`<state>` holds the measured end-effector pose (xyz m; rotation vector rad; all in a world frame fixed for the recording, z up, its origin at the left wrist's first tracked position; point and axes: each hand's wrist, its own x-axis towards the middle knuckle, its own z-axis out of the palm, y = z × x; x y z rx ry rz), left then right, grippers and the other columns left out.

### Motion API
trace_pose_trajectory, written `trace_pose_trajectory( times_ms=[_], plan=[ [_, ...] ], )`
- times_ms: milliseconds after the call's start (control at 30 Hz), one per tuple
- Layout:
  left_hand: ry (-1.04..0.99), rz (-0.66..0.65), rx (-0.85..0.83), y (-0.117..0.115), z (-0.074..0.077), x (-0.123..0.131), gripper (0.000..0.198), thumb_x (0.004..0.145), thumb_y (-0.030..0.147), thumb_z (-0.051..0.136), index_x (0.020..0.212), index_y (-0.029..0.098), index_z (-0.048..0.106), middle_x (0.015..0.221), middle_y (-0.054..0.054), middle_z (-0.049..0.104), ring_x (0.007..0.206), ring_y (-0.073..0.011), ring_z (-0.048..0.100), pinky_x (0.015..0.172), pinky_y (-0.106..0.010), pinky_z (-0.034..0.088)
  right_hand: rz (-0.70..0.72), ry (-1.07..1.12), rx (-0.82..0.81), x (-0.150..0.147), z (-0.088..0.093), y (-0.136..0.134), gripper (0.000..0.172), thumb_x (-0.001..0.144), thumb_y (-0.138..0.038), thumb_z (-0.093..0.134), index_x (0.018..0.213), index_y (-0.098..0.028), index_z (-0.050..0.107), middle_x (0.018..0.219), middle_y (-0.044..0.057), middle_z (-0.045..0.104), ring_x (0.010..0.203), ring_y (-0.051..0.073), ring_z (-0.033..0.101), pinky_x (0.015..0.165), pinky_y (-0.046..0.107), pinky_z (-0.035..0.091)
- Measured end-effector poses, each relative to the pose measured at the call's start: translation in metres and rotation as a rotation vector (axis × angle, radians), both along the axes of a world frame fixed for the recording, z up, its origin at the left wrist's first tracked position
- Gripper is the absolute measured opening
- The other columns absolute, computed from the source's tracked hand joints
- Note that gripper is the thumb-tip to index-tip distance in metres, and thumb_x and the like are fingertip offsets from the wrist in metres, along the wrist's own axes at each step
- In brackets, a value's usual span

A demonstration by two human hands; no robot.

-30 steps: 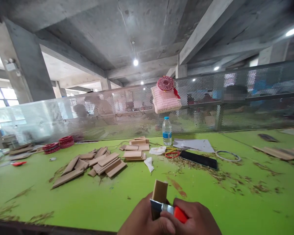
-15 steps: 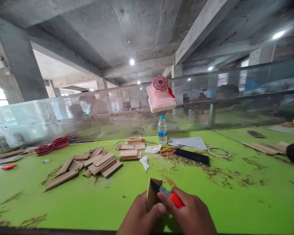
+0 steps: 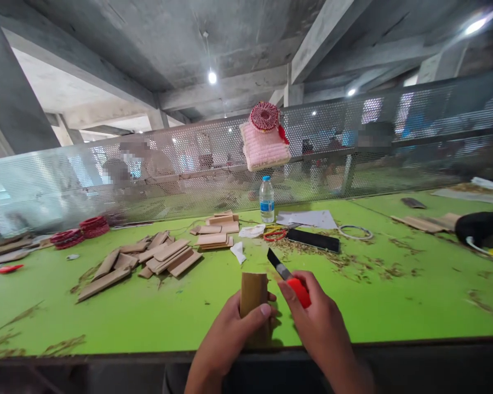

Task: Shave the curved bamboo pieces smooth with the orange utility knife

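Note:
Near the table's front edge, my left hand point(image 3: 242, 323) grips a curved brown strip point(image 3: 253, 293) that looks like bamboo, held upright with the thumb across its face. My right hand point(image 3: 312, 306) is closed round the red handle of a utility knife point(image 3: 296, 289). The dark blade points up and to the left, apart from the strip. Beyond and left of my hands lies a loose pile of similar brown pieces point(image 3: 172, 257). A smaller stack of pieces point(image 3: 213, 241) sits just to the right of that pile.
On the green table point(image 3: 148, 323) stand a water bottle point(image 3: 267, 200), a black phone point(image 3: 313, 241), white paper point(image 3: 308, 219) and a white ring point(image 3: 355, 232). Brown shavings point(image 3: 370, 268) lie scattered. Red coils point(image 3: 80, 232) are at left, a dark sleeve point(image 3: 482, 227) at right. A perforated screen point(image 3: 181, 175) runs behind.
The knife has moved off the strip to the right, its blade now free. The strip has turned its broad face toward me. My view has tilted downward.

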<state>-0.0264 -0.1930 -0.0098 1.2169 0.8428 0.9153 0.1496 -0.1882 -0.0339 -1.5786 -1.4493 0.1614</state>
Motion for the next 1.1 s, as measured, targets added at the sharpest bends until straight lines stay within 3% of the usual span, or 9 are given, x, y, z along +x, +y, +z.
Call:
trace_pose_trajectory(
  times_ms=[300,533,667,800,933,1100],
  plan=[
    [-0.029,0.075,-0.024,-0.001,-0.003,0.0,0.047,0.084,0.045,0.073,0.116,0.011,0.064,0.102,-0.013,0.072,0.087,-0.021,0.066,0.075,-0.031,0.053,0.101,-0.132,-0.05,-0.003,-0.001,-0.002,0.04,0.094,-0.061,0.045,0.103,-0.028,0.065,0.086,0.003,0.076,0.071,0.022,0.07,0.058,0.027,0.043],
    [-0.063,0.052,-0.067,-0.003,0.0,0.0,0.047,0.087,0.046,0.07,0.119,0.013,0.065,0.107,-0.013,0.071,0.096,-0.022,0.067,0.084,-0.033,0.052,0.022,0.178,0.04,0.005,0.001,-0.003,0.043,0.09,-0.061,0.053,0.108,-0.023,0.062,0.097,0.007,0.073,0.08,0.023,0.067,0.069,0.03,0.049],
    [-0.061,0.053,-0.07,-0.002,-0.001,0.0,0.046,0.087,0.045,0.07,0.121,0.014,0.064,0.108,-0.012,0.07,0.095,-0.0207,0.065,0.085,-0.033,0.052,0.043,0.31,0.106,0.003,0.002,-0.003,0.042,0.087,-0.055,0.06,0.111,-0.021,0.061,0.105,0.008,0.071,0.088,0.022,0.065,0.078,0.031,0.05],
    [-0.046,0.047,-0.067,-0.003,0.0,0.001,0.047,0.088,0.046,0.068,0.122,0.013,0.063,0.107,-0.013,0.069,0.095,-0.0213,0.065,0.084,-0.034,0.052,0.145,0.455,0.117,0.005,0.002,-0.007,0.04,0.089,-0.054,0.056,0.107,-0.019,0.065,0.089,0.005,0.068,0.074,0.018,0.059,0.07,0.028,0.049],
    [0.008,0.067,-0.033,-0.004,0.002,0.0,0.047,0.088,0.048,0.068,0.121,0.014,0.064,0.109,-0.012,0.069,0.099,-0.0229,0.064,0.085,-0.034,0.051,0.27,0.726,0.083,0.013,-0.001,-0.007,0.054,0.093,-0.06,0.042,0.111,-0.016,0.067,0.078,0.004,0.064,0.064,0.016,0.058,0.055,0.027,0.047],
    [0.085,0.101,0.016,-0.003,0.0,-0.001,0.048,0.087,0.051,0.067,0.119,0.015,0.065,0.104,-0.009,0.069,0.095,-0.0223,0.063,0.082,-0.032,0.05,0.289,0.85,0.004,0.012,0.002,-0.003,0.054,0.09,-0.066,0.048,0.112,-0.019,0.063,0.091,0.007,0.069,0.077,0.02,0.065,0.065,0.029,0.053]
  ],
)
